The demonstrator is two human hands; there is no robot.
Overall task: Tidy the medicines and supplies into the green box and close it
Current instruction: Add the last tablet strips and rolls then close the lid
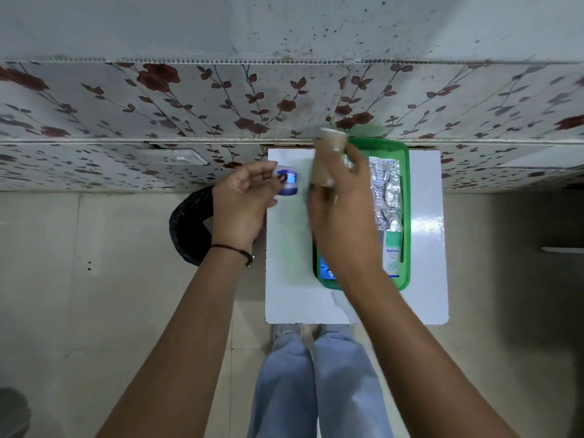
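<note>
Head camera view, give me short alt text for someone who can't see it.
Seen from above, a person's right hand holds a tan roll over an open green box on a small white table. The left hand grips a small blue-and-white container. Foil strips and a green-and-white carton lie in the box.

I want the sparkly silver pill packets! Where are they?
The silver pill packets lie inside the green box on the white table, just right of the right hand, above a green-and-white carton.
</note>
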